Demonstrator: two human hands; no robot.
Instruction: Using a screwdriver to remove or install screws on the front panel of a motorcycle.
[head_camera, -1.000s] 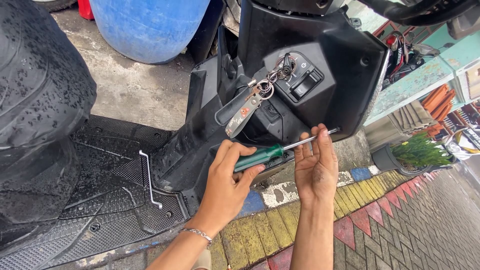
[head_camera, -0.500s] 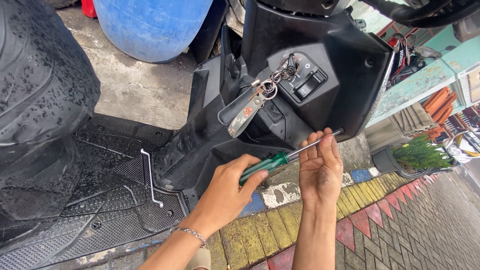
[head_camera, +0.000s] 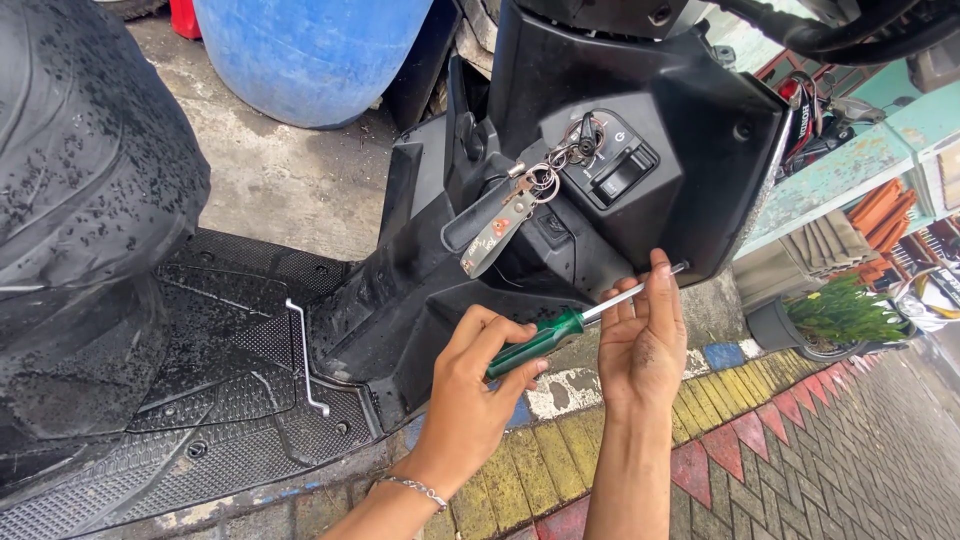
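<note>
Right now the green-handled screwdriver (head_camera: 575, 322) lies slantwise across the middle of the view, its long axis running from about eight o'clock at the handle to two o'clock at the tip. The left hand (head_camera: 480, 385) wraps the green handle, fingers curled around it and thumb pressed along the near side, a closed grip on the low end of the tool. The right hand (head_camera: 645, 340) stands upright just beside it at three o'clock, fingers held together and laid against the bare metal shaft, steadying rather than clasping it; whether the thumb closes behind the shaft I cannot tell. The tip sits at the lower edge of the scooter's black front panel (head_camera: 690, 170), at two o'clock from the right hand's fingertips and seemingly touching the panel's rim, though the exact contact is too small to make out. Of the two hands the right is nearer the tip, while the left is at the far end of the axis.

Above the tool, at twelve o'clock, a key with a bunch of rings and a strap fob (head_camera: 505, 225) hangs from the ignition. Well apart at nine o'clock, a bent metal wrench (head_camera: 305, 355) lies on the wet rubber floor mat (head_camera: 200, 400).
</note>
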